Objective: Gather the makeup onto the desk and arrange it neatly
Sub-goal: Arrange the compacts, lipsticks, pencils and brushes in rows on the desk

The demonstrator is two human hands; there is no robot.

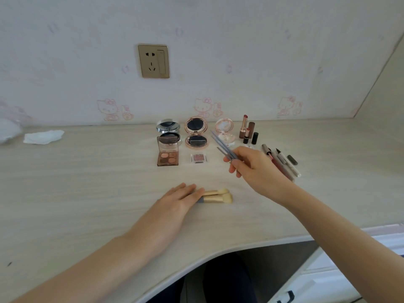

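Grey-handled slim brushes (223, 145) pinched in right hand (255, 169), lifted above desk (87, 182).
Best laid parallel beside gold brushes (216, 195) pinned flat under open left hand (179, 197).

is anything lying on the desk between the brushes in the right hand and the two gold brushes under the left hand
Nothing visible. The stretch of desk between the right hand, gripping thin blue-handled brushes, and the gold brushes under the left hand is bare.

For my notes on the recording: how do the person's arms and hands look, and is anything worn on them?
Both forearms are bare up to the frame edge, with no sleeves visible. The left hand and right hand show no gloves, rings, watch or bracelets. Nails appear short and unpainted.
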